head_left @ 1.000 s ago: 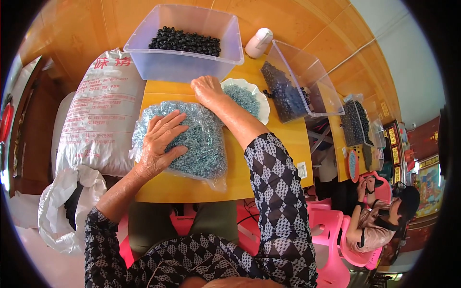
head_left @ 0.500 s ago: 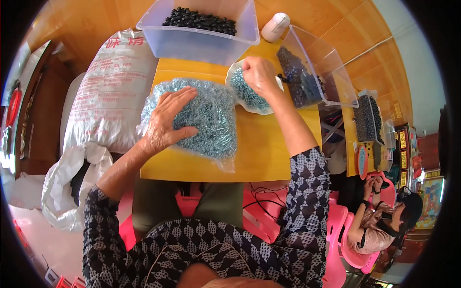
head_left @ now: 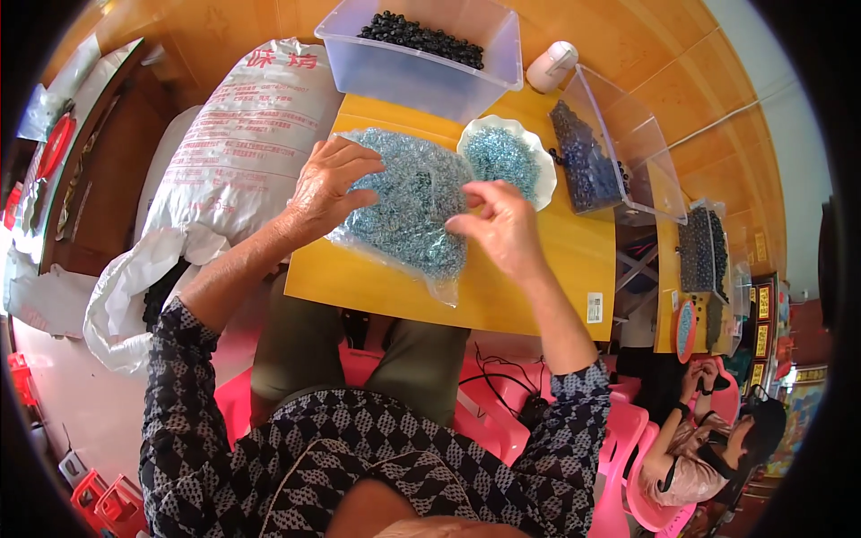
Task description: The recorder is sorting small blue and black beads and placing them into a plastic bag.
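A clear plastic bag (head_left: 404, 215) packed with small blue-green beads lies on the yellow table in front of me. My left hand (head_left: 330, 186) is at its left side, the fingers bent over its upper left edge and the thumb apart from them. At the bag's right edge is my right hand (head_left: 504, 231), thumb and forefinger curved with a gap between them. Nothing shows in that gap, and whether the fingertips touch the plastic I cannot tell. Just beyond this hand sits a white scalloped dish (head_left: 545, 184) holding the same kind of beads.
A clear tub (head_left: 413, 81) of black beads stands at the back, beside a white bottle (head_left: 552, 67). Another clear bin (head_left: 641, 148) with dark beads lies to the right. Large white sack (head_left: 247, 134) at left. Someone sits on a pink chair (head_left: 650, 489) at right.
My right hand has come away from the bead dish, toward me, to the bag's right edge. My left hand has slid from the bag's top to its left edge. The view has shifted slightly.
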`<state>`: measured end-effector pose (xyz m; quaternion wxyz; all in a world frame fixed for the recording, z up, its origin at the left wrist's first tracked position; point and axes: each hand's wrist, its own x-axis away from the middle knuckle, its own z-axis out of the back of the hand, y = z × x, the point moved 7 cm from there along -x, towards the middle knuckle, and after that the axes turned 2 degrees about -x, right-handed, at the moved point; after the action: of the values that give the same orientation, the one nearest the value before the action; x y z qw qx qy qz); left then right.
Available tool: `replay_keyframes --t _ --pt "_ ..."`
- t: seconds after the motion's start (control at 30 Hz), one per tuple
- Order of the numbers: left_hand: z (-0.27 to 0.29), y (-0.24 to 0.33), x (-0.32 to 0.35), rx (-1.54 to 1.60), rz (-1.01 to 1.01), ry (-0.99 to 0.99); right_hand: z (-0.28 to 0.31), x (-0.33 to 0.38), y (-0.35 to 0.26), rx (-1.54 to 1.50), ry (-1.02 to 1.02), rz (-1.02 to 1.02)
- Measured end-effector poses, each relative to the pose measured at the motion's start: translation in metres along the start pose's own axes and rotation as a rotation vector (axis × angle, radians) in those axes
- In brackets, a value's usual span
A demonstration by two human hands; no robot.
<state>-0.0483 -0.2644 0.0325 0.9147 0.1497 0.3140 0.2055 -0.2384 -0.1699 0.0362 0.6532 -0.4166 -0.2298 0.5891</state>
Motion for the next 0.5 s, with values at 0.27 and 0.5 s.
replay_keyframes --t 0.27,0.5 --pt "0.012 0.001 -0.007 0.140 0.047 0.252 -0.022 0.017 -0.012 0.426 0.162 0.379" --pt "0.009 -0.004 -0.007 0.265 0.186 0.227 -0.009 0.027 -0.024 0.372 0.247 0.371"
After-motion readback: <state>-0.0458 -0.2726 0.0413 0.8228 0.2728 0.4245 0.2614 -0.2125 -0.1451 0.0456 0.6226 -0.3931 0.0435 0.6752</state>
